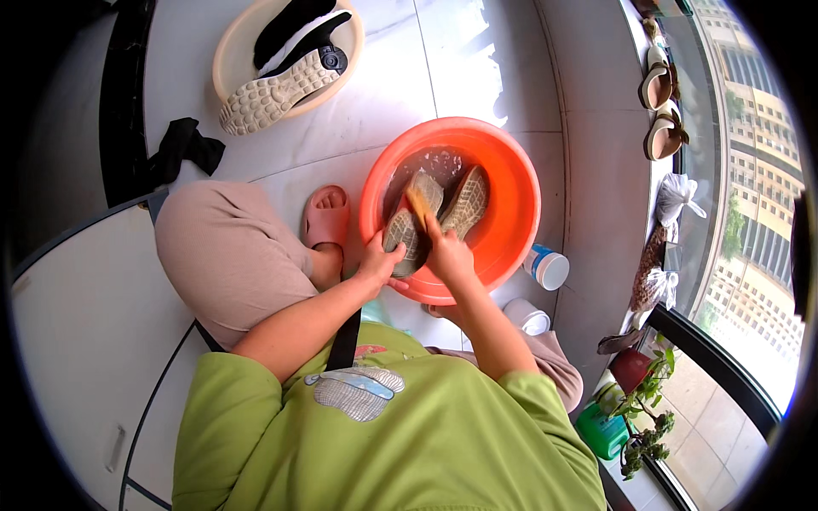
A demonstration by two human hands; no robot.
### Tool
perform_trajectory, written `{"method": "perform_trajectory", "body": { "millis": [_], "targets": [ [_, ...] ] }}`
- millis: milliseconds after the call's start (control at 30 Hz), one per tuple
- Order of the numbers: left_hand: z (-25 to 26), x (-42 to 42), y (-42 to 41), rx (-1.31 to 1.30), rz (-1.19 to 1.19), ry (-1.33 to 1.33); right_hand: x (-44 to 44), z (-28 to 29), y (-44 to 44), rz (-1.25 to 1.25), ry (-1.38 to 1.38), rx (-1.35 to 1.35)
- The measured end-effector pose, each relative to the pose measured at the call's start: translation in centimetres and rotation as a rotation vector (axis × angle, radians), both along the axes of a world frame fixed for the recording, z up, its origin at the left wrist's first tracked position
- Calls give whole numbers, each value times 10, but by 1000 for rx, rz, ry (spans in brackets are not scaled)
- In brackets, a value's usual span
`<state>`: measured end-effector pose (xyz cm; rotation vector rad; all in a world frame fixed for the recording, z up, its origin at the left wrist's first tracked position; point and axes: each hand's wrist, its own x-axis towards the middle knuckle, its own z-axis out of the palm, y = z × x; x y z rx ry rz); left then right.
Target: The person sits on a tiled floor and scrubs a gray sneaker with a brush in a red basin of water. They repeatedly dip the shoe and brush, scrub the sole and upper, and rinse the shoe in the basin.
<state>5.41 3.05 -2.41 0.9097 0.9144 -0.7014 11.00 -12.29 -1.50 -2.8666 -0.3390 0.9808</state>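
Observation:
My left hand [381,260] grips a shoe [401,239] by its heel end, its patterned sole facing up, over the near left part of an orange plastic basin [527,211]. In my right hand [449,252] is a yellowish brush [418,204], angled across that sole; its bristles are hidden. A second shoe [468,201] leans sole up inside the basin, to the right of the held one. Cloudy water with suds [441,160] shows at the basin's far side.
A cream basin [223,70] with dark shoes stands at the upper left, near a black cloth [185,150]. A blue-and-white tub [549,268] and a white container [527,317] sit right of the orange basin. Sandals [664,137] line the window ledge; a white cabinet [77,332] is at left.

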Motion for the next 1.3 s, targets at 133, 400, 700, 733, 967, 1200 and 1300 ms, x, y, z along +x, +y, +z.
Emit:
{"method": "perform_trajectory", "body": {
  "millis": [133, 400, 700, 733, 967, 1200, 1300],
  "targets": [
    [3, 5, 1, -57, 6, 41, 51, -43, 20, -8, -53, -66],
    [-2, 1, 0, -39, 9, -11, -17, 8, -19, 40, 4, 119],
    [2, 6, 1, -29, 17, 5, 92, -59, -8, -241, -13, -158],
    [0, 7, -1, -11, 24, 12, 92, -53, -4, -254, -26, -180],
    [-10, 6, -5, -31, 25, 43, 63, -46, -41, -49, 118, 389],
    [0, 9, -3, -1, -40, 55, 17, -9, -40, 62, -58, 238],
    [-1, 10, 0, -14, -6, 30, 60, -52, -17, 82, -204, 80]
  ]
}}
